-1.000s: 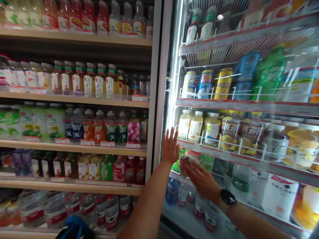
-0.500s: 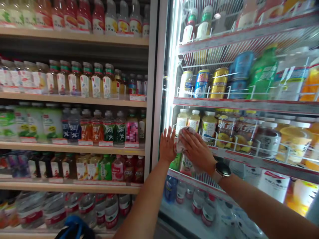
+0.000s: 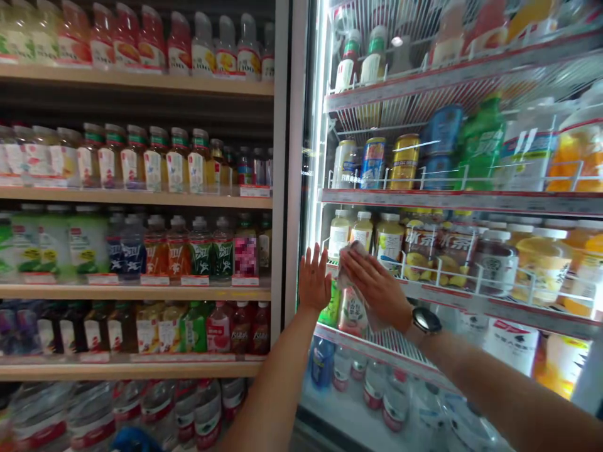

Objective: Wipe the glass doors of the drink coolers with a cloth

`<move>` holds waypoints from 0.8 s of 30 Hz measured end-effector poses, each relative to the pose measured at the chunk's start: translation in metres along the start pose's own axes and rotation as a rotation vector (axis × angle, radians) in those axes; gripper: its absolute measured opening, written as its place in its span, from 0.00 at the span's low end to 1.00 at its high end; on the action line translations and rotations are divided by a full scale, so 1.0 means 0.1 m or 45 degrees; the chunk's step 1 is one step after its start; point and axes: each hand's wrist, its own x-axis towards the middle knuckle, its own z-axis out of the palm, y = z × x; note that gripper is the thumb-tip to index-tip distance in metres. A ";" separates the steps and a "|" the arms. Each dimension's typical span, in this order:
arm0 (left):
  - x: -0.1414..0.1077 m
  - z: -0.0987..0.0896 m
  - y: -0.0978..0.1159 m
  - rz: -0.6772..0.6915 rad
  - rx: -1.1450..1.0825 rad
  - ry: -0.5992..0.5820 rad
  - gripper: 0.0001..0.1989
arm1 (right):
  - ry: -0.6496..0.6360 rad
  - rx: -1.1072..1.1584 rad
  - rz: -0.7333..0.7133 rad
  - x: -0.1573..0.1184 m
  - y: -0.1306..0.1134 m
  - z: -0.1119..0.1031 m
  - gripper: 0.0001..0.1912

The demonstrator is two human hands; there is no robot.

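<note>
My left hand [image 3: 315,279] lies flat with its fingers spread against the left edge of the glass fridge door [image 3: 377,417], holding nothing. To its right, my right hand [image 3: 379,289] presses a crumpled pale cloth [image 3: 357,248] against the glass, its fingers stretched over the cloth. Part of the cloth is hidden under the palm and hangs below it. A dark-faced watch [image 3: 426,319] sits on my right wrist. Behind the glass near both hands stand a pale-capped tea bottle [image 3: 339,233] and a green bottle [image 3: 331,304].
Left of the fridge, an open wooden shelf unit [image 3: 132,198] holds rows of drink bottles. A grey upright frame [image 3: 284,157] separates it from the fridge. Inside the fridge, wire shelves carry cans [image 3: 373,162] and large bottles. A blurred blue thing [image 3: 136,438] shows at the bottom edge.
My right hand and the cloth have shifted slightly right, away from my left hand, leaving a wider gap between them. My left hand stays against the door edge. The view has shifted a little.
</note>
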 end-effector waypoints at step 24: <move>-0.02 0.02 -0.02 -0.014 0.004 -0.023 0.30 | -0.119 -0.059 -0.155 -0.35 -0.29 0.13 0.31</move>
